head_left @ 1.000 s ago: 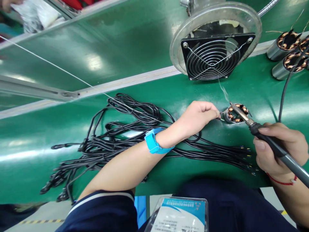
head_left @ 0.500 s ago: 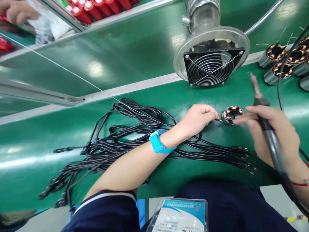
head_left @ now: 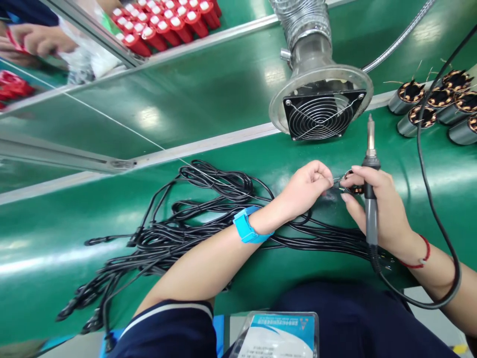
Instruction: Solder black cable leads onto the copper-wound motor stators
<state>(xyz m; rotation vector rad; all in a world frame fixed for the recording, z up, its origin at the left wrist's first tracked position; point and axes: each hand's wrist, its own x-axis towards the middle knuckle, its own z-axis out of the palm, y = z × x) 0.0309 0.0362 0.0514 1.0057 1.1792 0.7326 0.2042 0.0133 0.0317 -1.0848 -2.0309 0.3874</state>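
My left hand (head_left: 307,186) is closed in a pinch on thin wire ends (head_left: 336,183) beside a small motor stator (head_left: 357,190) with copper windings. In my right hand (head_left: 391,211) lies a soldering iron (head_left: 371,214), its tip pointing up and away from the stator. The index finger and thumb of that hand reach to the stator, partly covering it; whether they grip it is hard to tell. Under my left forearm spreads a bundle of black cables (head_left: 208,226), whose stripped ends run toward my right wrist.
A round fume extractor with a fan grille (head_left: 321,115) hangs beyond my hands. Several larger stators (head_left: 416,119) stand at the far right. The iron's black cord (head_left: 428,184) loops along the right. Behind a ledge are red cylinders (head_left: 167,30) and another person's hands (head_left: 40,40).
My right hand has moved left to the stator, and the soldering iron has swung more upright. The left hand stays pinched at the wires. The whole view has shifted slightly.
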